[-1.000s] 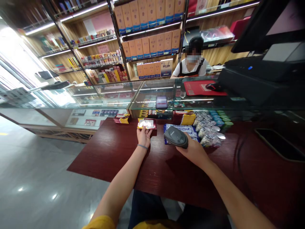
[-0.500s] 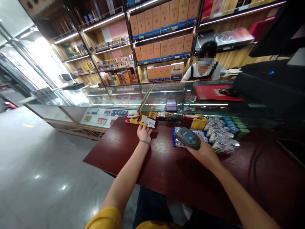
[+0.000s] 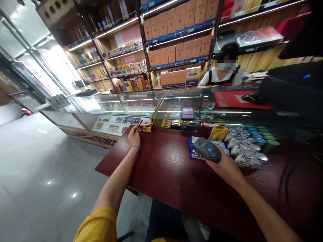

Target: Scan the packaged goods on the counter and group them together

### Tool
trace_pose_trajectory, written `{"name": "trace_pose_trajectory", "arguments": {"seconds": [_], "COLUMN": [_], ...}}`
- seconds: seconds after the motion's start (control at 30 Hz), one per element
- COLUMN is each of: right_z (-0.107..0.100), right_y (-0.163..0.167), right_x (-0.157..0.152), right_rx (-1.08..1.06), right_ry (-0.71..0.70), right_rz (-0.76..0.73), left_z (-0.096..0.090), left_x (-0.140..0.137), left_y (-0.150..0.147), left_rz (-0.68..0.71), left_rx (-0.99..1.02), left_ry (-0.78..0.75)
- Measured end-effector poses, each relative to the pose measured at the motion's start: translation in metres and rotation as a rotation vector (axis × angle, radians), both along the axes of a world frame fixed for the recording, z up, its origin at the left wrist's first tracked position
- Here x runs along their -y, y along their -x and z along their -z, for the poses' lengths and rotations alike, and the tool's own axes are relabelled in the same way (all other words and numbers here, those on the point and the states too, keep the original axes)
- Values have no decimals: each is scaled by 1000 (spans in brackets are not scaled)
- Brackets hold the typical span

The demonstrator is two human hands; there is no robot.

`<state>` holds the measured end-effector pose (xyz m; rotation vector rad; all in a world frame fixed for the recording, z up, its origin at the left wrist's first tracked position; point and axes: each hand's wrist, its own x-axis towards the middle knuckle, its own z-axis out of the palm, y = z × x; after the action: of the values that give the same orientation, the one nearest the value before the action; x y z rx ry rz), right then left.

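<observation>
My left hand (image 3: 134, 137) is at the far left of the dark red wooden table, closed on a flat red-and-yellow packet (image 3: 140, 123) seen nearly edge-on. Right beside it lies a small stack of similar packets (image 3: 147, 127). In my right hand (image 3: 225, 163) is a black barcode scanner (image 3: 207, 150) with a blue light, fingers wrapped round its grip, mostly hidden. The scanner hangs over blue-and-white packets (image 3: 193, 151) that lie on the table.
A row of red-and-yellow packets (image 3: 214, 131) stands by the glass display case (image 3: 161, 107). Lidded jars (image 3: 244, 156) crowd the right side, with blue and green tubs (image 3: 270, 137) behind. Across the case a masked person (image 3: 222, 75) sits. A dark monitor (image 3: 295, 87) looms at right.
My left hand has moved left with the packet, turning it from face-up to nearly edge-on beside the stack. The right hand keeps the scanner over the blue packets. The view has shifted slightly.
</observation>
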<state>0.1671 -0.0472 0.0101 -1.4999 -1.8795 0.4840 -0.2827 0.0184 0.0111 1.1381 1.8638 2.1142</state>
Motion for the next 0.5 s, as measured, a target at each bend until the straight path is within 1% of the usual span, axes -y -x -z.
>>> {"name": "trace_pose_trajectory", "arguments": {"seconds": [0.1, 0.2, 0.3, 0.43, 0.5], "right_z": [1, -3, -9, -15, -15], "right_y": [-1, -1, 1, 3, 2], "right_x": [-1, 1, 4, 8, 8], "right_rx": [-28, -52, -68, -93, -91], "right_ry": [59, 77, 80, 70, 50], "right_rz": [19, 1, 7, -7, -13], "left_z": [-9, -13, -11, -5, -3], "left_x": [1, -4, -11, -20, -24], "left_y": [7, 9, 8, 7, 8], "left_rz": [105, 186, 228, 298, 310], "left_rx": [-202, -423, -567, -671, -763], "left_ry": [50, 127, 184, 214, 274]}}
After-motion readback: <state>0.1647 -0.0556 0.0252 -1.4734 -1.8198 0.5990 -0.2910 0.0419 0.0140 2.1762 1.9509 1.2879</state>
